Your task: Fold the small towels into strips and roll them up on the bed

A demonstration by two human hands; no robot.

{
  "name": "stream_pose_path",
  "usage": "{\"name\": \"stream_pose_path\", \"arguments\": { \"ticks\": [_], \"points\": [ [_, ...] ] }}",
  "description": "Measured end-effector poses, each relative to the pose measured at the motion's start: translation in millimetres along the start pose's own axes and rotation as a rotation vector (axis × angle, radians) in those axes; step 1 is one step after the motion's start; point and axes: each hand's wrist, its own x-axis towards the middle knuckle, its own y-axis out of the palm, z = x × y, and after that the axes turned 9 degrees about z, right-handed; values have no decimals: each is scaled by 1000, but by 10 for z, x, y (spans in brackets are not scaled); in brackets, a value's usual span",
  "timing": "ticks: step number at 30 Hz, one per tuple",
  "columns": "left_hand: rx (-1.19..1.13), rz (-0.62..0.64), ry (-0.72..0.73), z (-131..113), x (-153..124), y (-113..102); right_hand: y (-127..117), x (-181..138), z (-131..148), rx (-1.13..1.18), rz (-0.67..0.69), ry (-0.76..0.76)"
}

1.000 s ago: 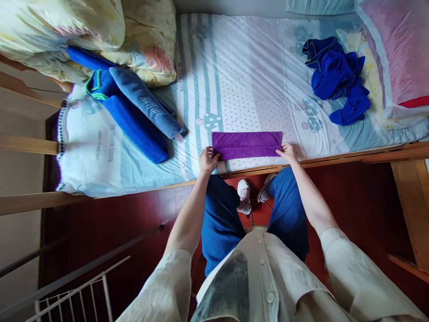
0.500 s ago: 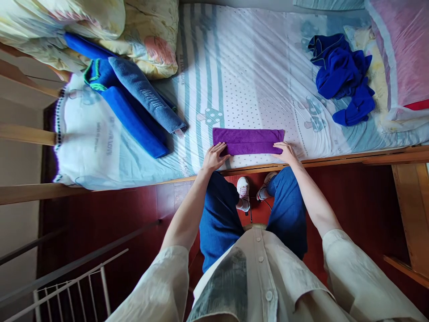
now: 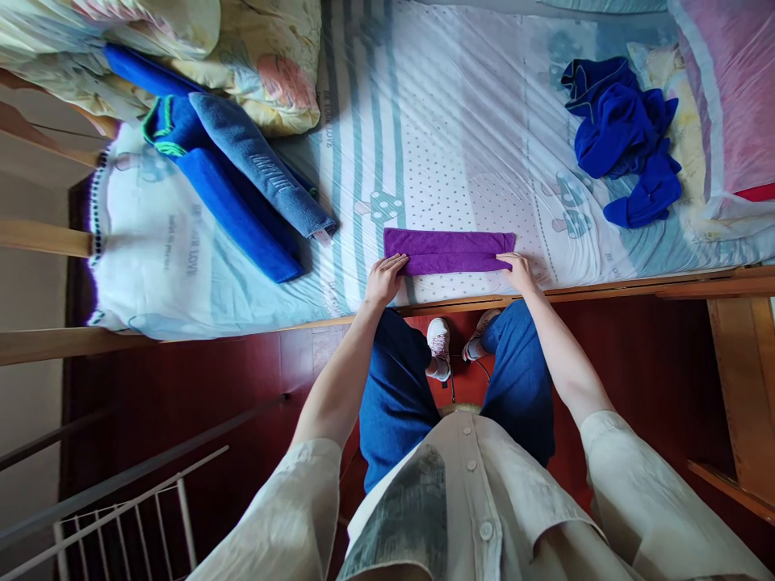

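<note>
A purple towel (image 3: 451, 252), folded into a long strip, lies near the front edge of the bed, its length running left to right. My left hand (image 3: 386, 279) is closed on the towel's near left corner, fingers on top and the thumb mostly hidden. At the near right corner, my right hand (image 3: 517, 271) pinches the cloth between fingers and thumb. A crease runs lengthwise along the towel between both hands.
Rolled blue-grey towel (image 3: 260, 165) and bright blue rolled cloth (image 3: 242, 214) lie to the left, by a floral quilt (image 3: 284, 89). Crumpled blue cloth (image 3: 626, 133) sits right, beside a pink bag (image 3: 735, 97). The bed's wooden rail (image 3: 605, 292) runs along the front.
My fingers have drawn in from lying spread on the towel to gripping its near corners. The towel's near edge has shifted slightly; the other cloths stay put.
</note>
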Motion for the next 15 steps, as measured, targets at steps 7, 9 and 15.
{"name": "stream_pose_path", "arguments": {
  "ticks": [7, 9, 15],
  "points": [
    [-166, -103, -185, -132, -136, -104, -69, -129, -7, 174, -16, 185],
    [-229, -128, -241, -173, -177, -138, -92, -161, -12, 205, -34, 214],
    [-429, -224, -328, -239, -175, -165, -83, -129, -29, 391, -73, 261]
  ]
}}
